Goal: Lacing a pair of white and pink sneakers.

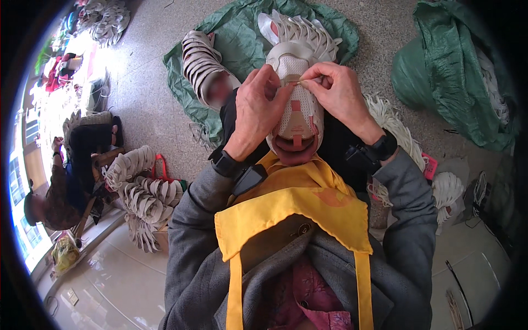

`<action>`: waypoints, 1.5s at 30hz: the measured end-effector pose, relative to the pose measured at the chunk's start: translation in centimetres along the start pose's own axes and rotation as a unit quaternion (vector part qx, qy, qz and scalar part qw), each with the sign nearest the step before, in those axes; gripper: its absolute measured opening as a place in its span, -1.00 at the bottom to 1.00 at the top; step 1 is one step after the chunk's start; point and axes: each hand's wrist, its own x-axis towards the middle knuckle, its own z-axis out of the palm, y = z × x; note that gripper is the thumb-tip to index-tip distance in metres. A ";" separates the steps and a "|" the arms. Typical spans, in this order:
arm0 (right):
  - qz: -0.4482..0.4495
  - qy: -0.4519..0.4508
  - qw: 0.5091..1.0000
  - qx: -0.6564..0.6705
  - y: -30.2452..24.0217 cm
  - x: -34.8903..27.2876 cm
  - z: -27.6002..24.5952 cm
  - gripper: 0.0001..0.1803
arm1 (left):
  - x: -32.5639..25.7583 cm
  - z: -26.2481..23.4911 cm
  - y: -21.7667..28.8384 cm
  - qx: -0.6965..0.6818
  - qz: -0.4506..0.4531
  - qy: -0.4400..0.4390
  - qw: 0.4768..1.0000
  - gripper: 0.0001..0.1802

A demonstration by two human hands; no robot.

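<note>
**White shoe upper held on the lap, both hands pinching at its lace area**

The white shoe upper (pixel 294 104) sits just above the centre of the frame, propped on my lap with its opening toward me and its toe pointing away toward the top edge, so its long axis runs up and down the picture. My left hand (pixel 258 107) wraps the upper from the left, thumb and forefinger pressed together at the top of the tongue. My right hand (pixel 338 91) comes in from the right, its fingertips pinched on what looks like a thin lace end or thread; it is too fine to tell which. Both pinches meet at the same spot near the toe end, the hands touching the upper and almost touching each other.

Below them a yellow apron (pixel 297 209) covers my grey jacket. Behind the shoe, more white uppers (pixel 300 30) lie on a green sheet (pixel 236 44) on the speckled floor. A green bag (pixel 456 71) stands at upper right. Stacked uppers (pixel 146 192) pile at left, beside a seated person (pixel 60 187) at the left edge.
</note>
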 end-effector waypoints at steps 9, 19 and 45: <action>0.083 -0.022 0.993 0.083 1.0 -0.1 0.4 -0.88 | 0.0 0.5 0.1 0.007 0.013 0.013 1.000 -0.72; -0.101 0.024 0.992 -0.065 -1.4 -0.4 -0.4 -0.92 | 0.2 -0.5 0.8 0.076 0.054 -0.034 0.995 -0.79; -0.024 -0.026 0.999 -0.014 0.1 0.4 -0.7 -0.87 | 0.3 -0.2 0.0 0.084 0.104 -0.014 0.991 -0.80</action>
